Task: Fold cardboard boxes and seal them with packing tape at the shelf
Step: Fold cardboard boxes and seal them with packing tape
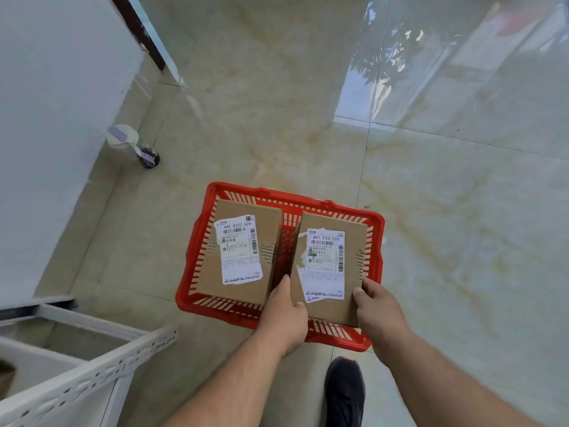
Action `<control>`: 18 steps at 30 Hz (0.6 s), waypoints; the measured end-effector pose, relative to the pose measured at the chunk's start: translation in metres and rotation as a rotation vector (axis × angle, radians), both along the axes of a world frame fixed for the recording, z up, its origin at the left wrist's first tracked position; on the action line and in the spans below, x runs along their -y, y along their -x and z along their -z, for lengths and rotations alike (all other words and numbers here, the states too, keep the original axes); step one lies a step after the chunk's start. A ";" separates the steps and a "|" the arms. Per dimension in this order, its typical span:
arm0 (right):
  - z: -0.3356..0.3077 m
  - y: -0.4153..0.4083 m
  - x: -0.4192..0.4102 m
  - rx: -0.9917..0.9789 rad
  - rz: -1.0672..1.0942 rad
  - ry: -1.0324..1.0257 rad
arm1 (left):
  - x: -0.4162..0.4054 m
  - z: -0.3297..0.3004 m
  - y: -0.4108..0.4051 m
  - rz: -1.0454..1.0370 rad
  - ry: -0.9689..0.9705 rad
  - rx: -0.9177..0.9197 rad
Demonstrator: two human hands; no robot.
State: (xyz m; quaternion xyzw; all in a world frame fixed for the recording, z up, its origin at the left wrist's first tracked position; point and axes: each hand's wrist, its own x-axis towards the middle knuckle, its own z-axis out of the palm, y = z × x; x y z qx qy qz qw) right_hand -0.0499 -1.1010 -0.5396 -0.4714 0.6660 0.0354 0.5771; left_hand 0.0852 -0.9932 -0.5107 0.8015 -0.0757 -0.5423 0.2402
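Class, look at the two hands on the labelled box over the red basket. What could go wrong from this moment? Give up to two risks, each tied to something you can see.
1. Both hands, left hand and right hand, grip only the near end of the right box, so its far end could tip or slip.
2. It sits close to the left box in the red basket; moving it might snag or shift that box.

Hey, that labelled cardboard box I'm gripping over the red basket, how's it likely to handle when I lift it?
Probably stiff: the box keeps flat faces between the left hand and right hand. Likely light, since fingertips hold its edges. The glossy label may feel slick.
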 end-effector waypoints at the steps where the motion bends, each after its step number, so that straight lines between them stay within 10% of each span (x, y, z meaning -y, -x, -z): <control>1: 0.000 -0.001 0.000 -0.001 -0.010 -0.010 | 0.000 0.001 0.000 -0.007 -0.001 -0.005; 9: -0.062 0.012 -0.007 -0.004 0.025 -0.015 | -0.032 -0.057 0.009 -0.134 0.022 0.007; 18: -0.324 -0.041 -0.077 0.147 -0.275 0.057 | -0.133 -0.308 -0.025 -0.326 0.131 0.076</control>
